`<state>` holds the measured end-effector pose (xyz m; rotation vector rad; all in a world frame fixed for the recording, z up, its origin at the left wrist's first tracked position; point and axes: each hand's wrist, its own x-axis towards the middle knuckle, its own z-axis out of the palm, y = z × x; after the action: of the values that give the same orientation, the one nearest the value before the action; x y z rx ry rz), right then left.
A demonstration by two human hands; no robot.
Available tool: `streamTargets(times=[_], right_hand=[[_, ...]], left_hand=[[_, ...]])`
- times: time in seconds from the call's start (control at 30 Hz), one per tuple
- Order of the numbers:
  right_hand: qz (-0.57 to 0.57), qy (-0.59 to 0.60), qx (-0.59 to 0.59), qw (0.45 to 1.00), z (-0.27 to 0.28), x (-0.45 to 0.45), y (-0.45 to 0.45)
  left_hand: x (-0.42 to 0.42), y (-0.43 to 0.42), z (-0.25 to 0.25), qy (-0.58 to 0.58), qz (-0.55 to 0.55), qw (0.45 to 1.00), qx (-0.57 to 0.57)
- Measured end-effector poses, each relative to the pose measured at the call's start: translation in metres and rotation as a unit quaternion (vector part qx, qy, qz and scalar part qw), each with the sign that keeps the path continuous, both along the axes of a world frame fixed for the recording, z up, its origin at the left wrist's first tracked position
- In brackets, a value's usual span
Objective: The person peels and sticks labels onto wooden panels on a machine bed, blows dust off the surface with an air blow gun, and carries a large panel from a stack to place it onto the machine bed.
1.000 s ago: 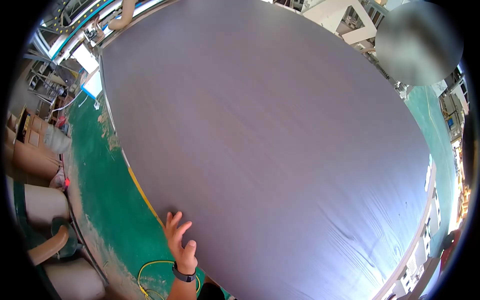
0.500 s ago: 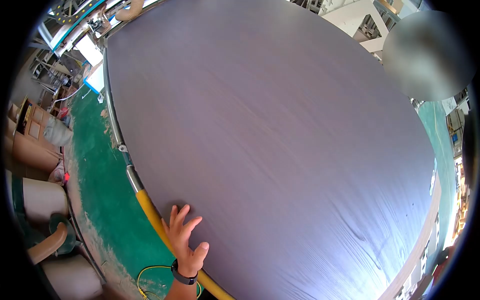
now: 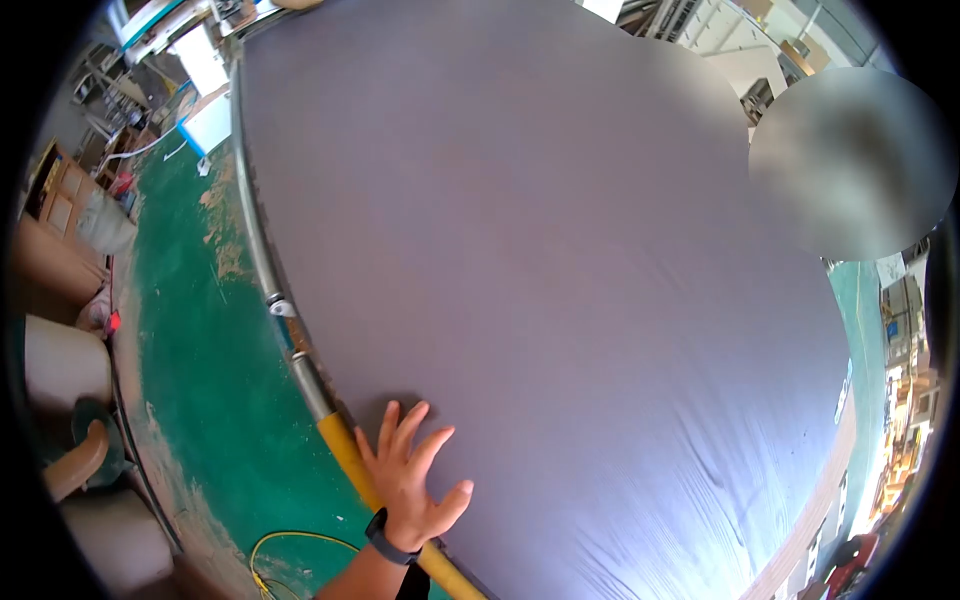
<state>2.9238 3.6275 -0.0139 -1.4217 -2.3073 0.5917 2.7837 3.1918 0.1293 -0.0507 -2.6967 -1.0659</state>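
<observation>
A large grey-purple sheet (image 3: 540, 250) fills most of the view, with fine wrinkles near its lower right part. My left hand (image 3: 410, 480), with a dark band on the wrist, is at the sheet's lower left edge. Its fingers are spread, it holds nothing, and the fingertips lie at or just over the sheet. Beside the hand, a rail with a yellow section (image 3: 347, 455) and a metal section (image 3: 255, 215) runs along the left edge. My right hand is out of view.
Green floor (image 3: 210, 380) lies left of the rail, with a yellow cable (image 3: 290, 533) low down. Pale drums (image 3: 65, 372) and a wooden cabinet (image 3: 65, 200) stand at the far left. White panels (image 3: 715, 30) show at the upper right. A blurred round patch covers part of the right side.
The view has shifted, and more of the rail shows along the left edge. My left hand appears farther right in the view, its fingers still spread by the sheet's edge.
</observation>
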Motion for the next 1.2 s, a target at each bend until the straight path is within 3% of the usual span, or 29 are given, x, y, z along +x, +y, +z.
streamTargets(times=[0.2, 0.47, 0.53, 0.57, 0.6, 0.63, 0.67, 0.7, 0.73, 0.8, 0.83, 0.87, 0.93, 1.0, 1.07, 1.13, 1.2], right_hand=[[-0.038, -0.017, 0.031, 0.999, 0.055, 0.103, 0.013], [-0.182, -0.018, 0.055, 0.982, 0.106, 0.369, 0.058], [-0.23, 0.005, 0.029, 0.973, 0.116, 0.409, 0.053], [-0.275, -0.036, 0.052, 0.959, 0.14, 0.396, 0.027], [-0.211, 0.137, -0.046, 0.967, 0.17, 0.392, 0.011], [-0.225, 0.062, -0.042, 0.972, 0.154, 0.406, 0.024], [-0.163, 0.042, -0.029, 0.985, 0.188, 0.405, 0.01], [-0.144, -0.024, -0.014, 0.989, 0.162, 0.422, 0.021], [-0.086, -0.008, -0.009, 0.996, 0.168, 0.436, 0.021], [-0.055, 0.111, -0.062, 0.99, 0.143, 0.464, 0.029], [-0.044, 0.203, -0.148, 0.967, 0.137, 0.485, 0.03], [-0.038, 0.181, -0.067, 0.98, 0.145, 0.505, 0.025], [-0.076, 0.153, 0.02, 0.985, 0.139, 0.564, 0.017], [-0.165, 0.17, 0.031, 0.971, 0.124, 0.631, 0.013], [-0.28, 0.162, 0.058, 0.944, 0.093, 0.704, 0.007], [-0.454, 0.099, -0.027, 0.885, 0.063, 0.774, 0.009], [-0.589, 0.23, -0.183, 0.753, 0.075, 0.813, 0.017]], left_hand=[[0.012, 0.004, -0.003, 0.08, 0.031, 0.996, 0.029], [0.032, 0.015, -0.028, 0.202, 0.102, 0.972, 0.068], [0.077, 0.046, -0.018, 0.178, 0.124, 0.975, -0.052], [0.108, 0.066, -0.009, 0.164, 0.099, 0.98, -0.055], [0.147, 0.091, 0.0, 0.148, 0.061, 0.985, -0.059], [0.197, 0.121, 0.007, 0.138, 0.028, 0.986, -0.091], [0.24, 0.146, 0.01, 0.136, -0.008, 0.983, -0.124], [0.279, 0.165, 0.008, 0.123, -0.058, 0.981, -0.138], [0.311, 0.18, 0.002, 0.115, -0.106, 0.976, -0.153], [0.327, 0.191, -0.043, 0.158, -0.119, 0.978, -0.072], [0.325, 0.19, -0.053, 0.162, -0.118, 0.977, -0.078], [0.317, 0.19, -0.058, 0.167, -0.11, 0.976, -0.086], [0.305, 0.193, -0.054, 0.119, -0.093, 0.983, -0.103], [0.305, 0.209, -0.041, 0.077, -0.031, 0.992, -0.09], [0.314, 0.223, -0.034, 0.099, 0.044, 0.982, -0.153], [0.303, 0.22, -0.055, 0.148, 0.041, 0.977, -0.145], [0.296, 0.218, -0.059, 0.131, 0.058, 0.979, -0.146]])
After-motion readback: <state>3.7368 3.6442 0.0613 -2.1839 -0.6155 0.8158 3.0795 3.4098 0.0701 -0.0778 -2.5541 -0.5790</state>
